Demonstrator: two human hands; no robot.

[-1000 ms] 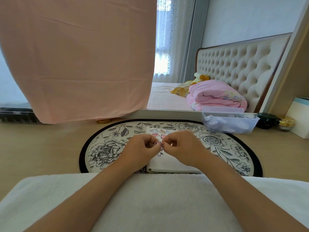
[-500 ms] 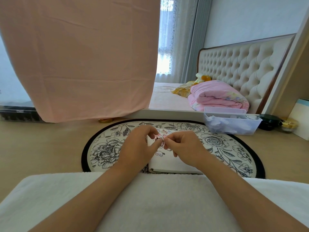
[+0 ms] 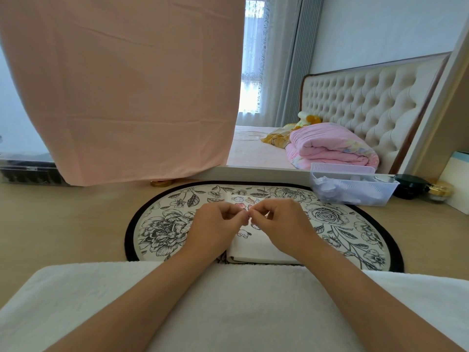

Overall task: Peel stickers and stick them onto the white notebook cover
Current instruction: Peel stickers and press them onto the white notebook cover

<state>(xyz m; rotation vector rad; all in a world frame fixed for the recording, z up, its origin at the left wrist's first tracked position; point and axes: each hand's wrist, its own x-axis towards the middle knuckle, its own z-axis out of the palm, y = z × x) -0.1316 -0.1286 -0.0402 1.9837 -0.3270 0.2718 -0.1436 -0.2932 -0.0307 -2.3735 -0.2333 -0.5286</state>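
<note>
Left hand (image 3: pixel 217 222) sits lower than half a second ago, its raised fingers now folded down; right hand (image 3: pixel 280 222) has hardly shifted; fingertips of both meet above the white notebook (image 3: pixel 256 251); thumb and forefinger of each hand are curled in, pinching a tiny sticker (image 3: pixel 249 218) between them, too small to make out its picture; other fingers tucked under. Notebook lies flat on the oval floral mat (image 3: pixel 162 229), near edge right against the white towel (image 3: pixel 228 306) that both forearms lie over; a puppy sticker (image 3: pixel 244 234) sits on the cover just below the fingertips, more small cartoon stickers (image 3: pixel 243 199) on its far part. Mat lies on the pale wooden desk (image 3: pixel 63 224); clear plastic basket (image 3: pixel 355 193) at the mat's far right edge; black jar (image 3: pixel 411 189) and gold-lidded jar (image 3: pixel 440 191) to the right of it; pink cloth (image 3: pixel 121 85) hangs at far left.
</note>
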